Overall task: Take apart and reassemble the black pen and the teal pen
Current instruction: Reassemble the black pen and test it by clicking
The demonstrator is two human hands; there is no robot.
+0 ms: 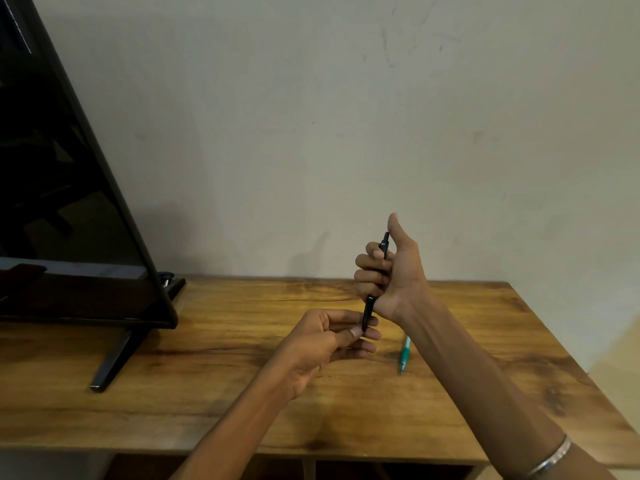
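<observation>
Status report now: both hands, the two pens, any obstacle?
Right hand fisted around black pen, upright. Left hand pinching its lower tip. Teal pen lying on table, untouched. Nothing in the way.

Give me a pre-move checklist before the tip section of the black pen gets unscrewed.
1. Right hand wraps the black pen barrel firmly: ok.
2. Left hand fingertips pinch the pen's lower end: ok.
3. Pen held above the wooden table, so dropped parts land on it: ok.
4. Teal pen lies on the table, apart from both hands: ok.
5. Tip section already loosened: cannot tell.
</observation>
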